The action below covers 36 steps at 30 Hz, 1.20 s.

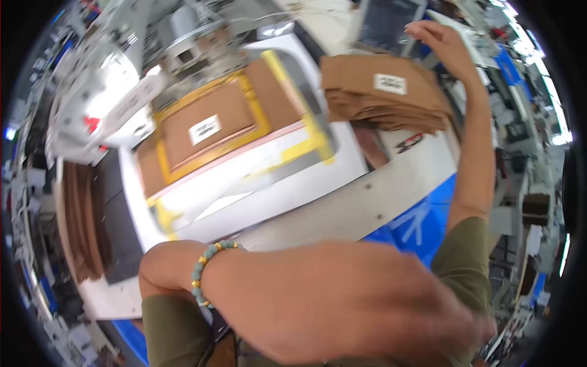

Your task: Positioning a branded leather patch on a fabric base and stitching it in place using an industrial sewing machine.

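- Closest to the camera, the left hand [367, 300] is held across the body; it is blurred, and whether anything is gripped cannot be told.
- The right hand [445, 50] is raised just beyond the stack of brown panels [379, 105], its fingers loosely extended, not closed on anything visible.
- Front edge of the pale worktop [318, 223] is seen past the left hand; room is left on the white board [244, 205] between that edge and the yellow frame [262, 116].
- Inside the frame, the labelled brown panel [229, 119] is laid flat, left of the stack.
- Space behind is blocked by the metal machine head [199, 46], and at left by a white machine body [101, 92]; brown pieces [79, 226] are grouped farther left.
- Panels are matte and cardboard-like, unevenly layered in the stack; round green and gold beads are strung on the bracelet [197, 275].
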Each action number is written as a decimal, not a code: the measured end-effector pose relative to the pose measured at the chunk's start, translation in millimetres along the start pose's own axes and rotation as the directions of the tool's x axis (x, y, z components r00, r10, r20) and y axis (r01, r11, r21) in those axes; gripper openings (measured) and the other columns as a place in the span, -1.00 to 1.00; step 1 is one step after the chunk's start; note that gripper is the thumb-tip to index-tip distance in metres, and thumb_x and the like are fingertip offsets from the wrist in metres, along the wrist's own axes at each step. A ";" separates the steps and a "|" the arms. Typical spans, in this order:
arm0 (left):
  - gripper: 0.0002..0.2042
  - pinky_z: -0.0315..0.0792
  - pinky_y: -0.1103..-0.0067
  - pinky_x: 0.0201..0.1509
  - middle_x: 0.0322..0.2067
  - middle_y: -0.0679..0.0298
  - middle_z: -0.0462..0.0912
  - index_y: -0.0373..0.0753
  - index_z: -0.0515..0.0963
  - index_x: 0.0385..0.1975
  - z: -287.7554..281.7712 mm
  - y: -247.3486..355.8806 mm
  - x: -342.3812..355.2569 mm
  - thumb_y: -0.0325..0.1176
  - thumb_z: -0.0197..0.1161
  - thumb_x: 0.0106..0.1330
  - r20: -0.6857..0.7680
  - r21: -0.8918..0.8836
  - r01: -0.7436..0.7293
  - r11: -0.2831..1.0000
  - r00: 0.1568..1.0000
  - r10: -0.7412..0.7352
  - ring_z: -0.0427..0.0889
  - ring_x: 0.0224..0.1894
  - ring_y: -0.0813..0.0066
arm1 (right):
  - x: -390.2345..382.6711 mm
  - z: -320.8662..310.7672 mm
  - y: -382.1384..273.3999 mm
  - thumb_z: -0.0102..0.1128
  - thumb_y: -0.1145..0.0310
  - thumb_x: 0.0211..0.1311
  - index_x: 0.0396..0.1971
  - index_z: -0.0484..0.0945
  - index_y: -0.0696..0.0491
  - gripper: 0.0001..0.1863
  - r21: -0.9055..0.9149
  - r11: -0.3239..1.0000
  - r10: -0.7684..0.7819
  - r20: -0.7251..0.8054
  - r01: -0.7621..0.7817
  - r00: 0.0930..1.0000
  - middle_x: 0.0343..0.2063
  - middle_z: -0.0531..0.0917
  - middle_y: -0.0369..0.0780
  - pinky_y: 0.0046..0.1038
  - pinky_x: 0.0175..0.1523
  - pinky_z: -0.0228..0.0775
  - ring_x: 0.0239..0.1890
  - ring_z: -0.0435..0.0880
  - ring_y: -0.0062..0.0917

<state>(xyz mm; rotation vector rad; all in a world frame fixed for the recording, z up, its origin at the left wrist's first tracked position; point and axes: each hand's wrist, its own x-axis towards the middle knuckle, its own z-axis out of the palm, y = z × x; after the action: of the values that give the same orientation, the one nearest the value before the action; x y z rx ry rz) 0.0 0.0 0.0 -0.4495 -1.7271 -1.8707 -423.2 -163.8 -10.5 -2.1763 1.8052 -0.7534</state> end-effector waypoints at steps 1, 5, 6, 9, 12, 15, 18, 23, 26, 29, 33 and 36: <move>-0.64 0.63 0.30 0.00 0.04 -0.04 0.71 -0.15 0.64 0.14 10.5 11.3 2.1 -0.18 0.02 0.54 0.067 0.119 -0.098 0.988 0.994 0.090 0.73 0.01 -0.03 | -6.0 2.1 -34.6 0.22 0.14 0.48 0.02 0.71 0.09 -0.65 0.058 0.995 -0.085 -0.003 0.085 0.996 -0.08 0.76 -0.25 -0.55 0.21 0.42 0.02 0.67 -0.61; -0.72 0.58 0.62 -0.20 -0.13 0.16 0.78 -0.23 0.71 0.01 47.5 -6.9 -59.5 -0.28 0.33 0.39 -0.220 0.737 -0.287 0.612 0.754 0.619 0.73 -0.21 0.35 | 8.8 101.5 -147.3 0.24 0.22 0.44 -0.05 0.69 0.16 -0.68 0.034 0.966 -0.258 0.132 0.256 0.957 -0.16 0.75 -0.26 -0.52 0.06 0.46 -0.08 0.66 -0.59; -0.69 0.60 0.57 -0.18 -0.08 0.15 0.77 -0.15 0.67 0.04 49.0 -7.6 -73.6 -0.20 0.37 0.37 -0.074 0.877 -0.298 0.376 0.690 0.720 0.73 -0.16 0.29 | 10.4 121.7 -170.2 0.23 0.22 0.44 -0.06 0.70 0.15 -0.69 0.077 0.937 -0.349 0.174 0.340 0.921 -0.15 0.75 -0.24 -0.50 0.08 0.47 -0.07 0.67 -0.55; -0.69 0.62 0.42 -0.10 -0.01 0.09 0.75 -0.17 0.65 0.06 40.9 56.3 -111.0 -0.26 0.26 0.38 -0.043 0.925 -0.133 0.357 0.894 0.447 0.74 -0.06 0.13 | 26.8 193.4 -190.4 0.17 0.25 0.45 -0.04 0.70 0.12 -0.71 0.106 0.843 -0.537 0.227 0.527 0.813 -0.07 0.74 -0.20 -0.42 0.15 0.48 0.00 0.68 -0.42; -0.68 0.59 0.35 -0.03 0.00 0.10 0.75 -0.30 0.64 0.03 12.4 80.5 -159.3 -0.50 0.18 0.28 -0.341 0.928 0.356 0.110 0.930 -0.133 0.73 0.02 0.06 | 37.5 262.8 -220.2 0.16 0.32 0.41 -0.01 0.70 0.06 -0.73 0.095 0.763 -0.644 0.199 0.639 0.739 0.00 0.70 -0.21 -0.33 0.19 0.48 0.09 0.63 -0.33; -0.57 0.52 0.28 0.19 0.10 0.08 0.67 -0.30 0.58 0.16 -16.5 65.9 -202.2 -0.63 0.18 0.25 -0.594 0.800 0.566 -0.199 0.794 -0.128 0.63 0.15 0.00 | 58.6 321.1 -251.2 0.17 0.38 0.35 -0.06 0.71 0.07 -0.75 0.121 0.668 -0.744 0.153 0.734 0.651 -0.05 0.69 -0.22 -0.28 0.18 0.48 0.07 0.61 -0.32; -0.54 0.45 0.26 0.30 0.19 0.08 0.60 -0.33 0.52 0.23 -44.3 49.1 -235.5 -0.62 0.21 0.27 -0.680 0.718 0.625 -0.305 0.723 -0.121 0.55 0.25 -0.01 | 71.5 359.6 -265.1 0.16 0.45 0.31 -0.09 0.72 0.07 -0.76 0.151 0.557 -0.830 0.079 0.817 0.552 -0.07 0.69 -0.23 -0.26 0.19 0.46 0.07 0.59 -0.32; -0.51 0.36 0.25 0.40 0.29 0.06 0.51 -0.33 0.47 0.29 -87.6 22.2 -251.1 -0.53 0.27 0.32 -0.731 0.649 0.641 -0.410 0.674 -0.103 0.44 0.36 -0.03 | 75.9 383.9 -252.8 0.14 0.54 0.28 0.02 0.71 0.04 -0.65 0.122 0.484 -0.872 -0.017 0.867 0.489 0.12 0.66 -0.28 -0.27 0.26 0.37 0.18 0.53 -0.38; -0.50 0.31 0.24 0.44 0.34 0.05 0.45 -0.36 0.44 0.30 -107.1 11.2 -256.4 -0.44 0.29 0.36 -0.757 0.605 0.650 -0.460 0.649 -0.079 0.38 0.40 -0.03 | 74.4 381.5 -255.7 0.14 0.55 0.26 0.11 0.67 0.01 -0.58 0.093 0.503 -0.864 0.035 0.859 0.502 0.23 0.61 -0.34 -0.28 0.32 0.29 0.23 0.50 -0.43; -0.48 0.26 0.22 0.46 0.38 0.01 0.40 -0.40 0.41 0.32 -120.1 5.6 -255.6 -0.35 0.28 0.40 -0.748 0.600 0.640 -0.480 0.662 -0.054 0.31 0.43 -0.06 | 74.9 375.6 -259.3 0.13 0.55 0.26 0.14 0.66 0.00 -0.56 0.052 0.481 -0.874 0.104 0.875 0.474 0.25 0.59 -0.37 -0.31 0.30 0.27 0.23 0.49 -0.47; -0.45 0.16 0.18 0.51 0.43 -0.05 0.31 -0.42 0.38 0.34 -129.3 -6.2 -251.0 -0.29 0.25 0.43 -0.773 0.578 0.675 -0.459 0.633 -0.042 0.24 0.47 -0.11 | 74.7 374.0 -258.2 0.10 0.58 0.26 0.18 0.66 -0.05 -0.51 0.048 0.503 -0.856 0.162 0.863 0.490 0.29 0.57 -0.39 -0.39 0.30 0.27 0.24 0.48 -0.48; -0.42 0.19 0.17 0.46 0.42 -0.09 0.31 -0.44 0.38 0.34 -132.8 -8.7 -250.7 -0.24 0.27 0.41 -0.778 0.568 0.678 -0.466 0.628 -0.035 0.24 0.45 -0.13 | 76.9 375.5 -258.1 0.12 0.58 0.25 0.20 0.64 -0.07 -0.49 0.055 0.508 -0.854 0.162 0.859 0.495 0.30 0.56 -0.42 -0.39 0.28 0.26 0.24 0.47 -0.51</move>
<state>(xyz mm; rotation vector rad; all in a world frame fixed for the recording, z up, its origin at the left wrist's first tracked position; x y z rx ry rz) 209.6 -88.8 -169.5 1.5103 -2.4515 0.0760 -2.6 -238.1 -187.0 -3.0251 0.4971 -0.6320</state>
